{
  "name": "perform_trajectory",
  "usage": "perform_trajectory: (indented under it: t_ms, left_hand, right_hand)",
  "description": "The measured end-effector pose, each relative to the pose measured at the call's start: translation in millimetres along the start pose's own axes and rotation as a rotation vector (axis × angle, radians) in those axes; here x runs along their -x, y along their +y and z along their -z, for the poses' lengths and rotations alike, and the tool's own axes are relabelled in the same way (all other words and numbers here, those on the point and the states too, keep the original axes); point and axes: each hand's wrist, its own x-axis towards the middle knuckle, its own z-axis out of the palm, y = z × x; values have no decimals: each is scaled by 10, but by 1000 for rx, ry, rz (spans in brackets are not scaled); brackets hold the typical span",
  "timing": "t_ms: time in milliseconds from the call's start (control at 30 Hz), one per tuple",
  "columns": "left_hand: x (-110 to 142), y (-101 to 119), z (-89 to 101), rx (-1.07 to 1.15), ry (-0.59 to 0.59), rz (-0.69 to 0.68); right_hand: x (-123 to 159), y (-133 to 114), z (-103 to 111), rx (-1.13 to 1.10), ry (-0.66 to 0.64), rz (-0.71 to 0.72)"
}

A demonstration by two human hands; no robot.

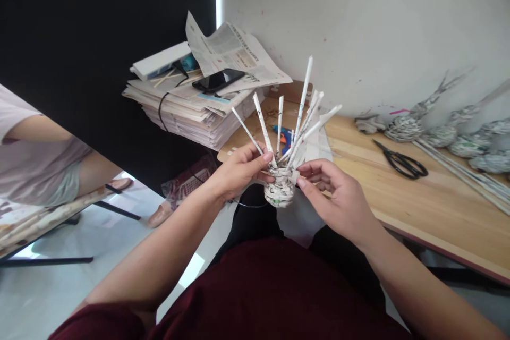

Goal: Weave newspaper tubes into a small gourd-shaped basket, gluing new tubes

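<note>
A small woven newspaper basket (279, 191) is held up over my lap, with several rolled paper sticks (304, 95) spreading upward from its rim. My left hand (244, 169) grips the left side of the rim, its thumb lying against the base of one stick. On the right side, my right hand (332, 191) pinches a flattened paper strip (295, 176) that lies against the basket wall. The strip's far end cannot be made out.
Behind the basket lies a blue-and-orange glue gun (285, 139). A newspaper stack (187, 111) carries a phone (218, 80). Black scissors (400, 160), long paper sticks (458, 170) and several woven newspaper pieces (404, 126) rest on the wooden table (358, 191). Another person (43, 154) sits at left.
</note>
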Motion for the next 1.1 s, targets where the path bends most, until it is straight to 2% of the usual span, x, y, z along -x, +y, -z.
perform_trajectory:
  t_ms: [233, 400, 567, 800, 933, 1100]
  left_hand:
    - [-3, -60, 14, 21, -61, 4]
    - [-19, -117, 15, -5, -58, -16]
    - [-39, -137, 4, -58, -70, -17]
    - [-127, -182, 24, -150, -117, -103]
    - [-209, -238, 50, -128, -141, -149]
    - [-254, -377, 70, -60, -183, -144]
  right_hand:
    - [-58, 71, -52, -257, -33, -98]
    - [-69, 160, -88, -328, -28, -81]
    - [-18, 218, -99, -273, -4, 4]
    - [-100, 248, -25, -74, -75, 96]
    - [-196, 327, 26, 16, -76, 157]
    - [-260, 454, 19, 102, -25, 209]
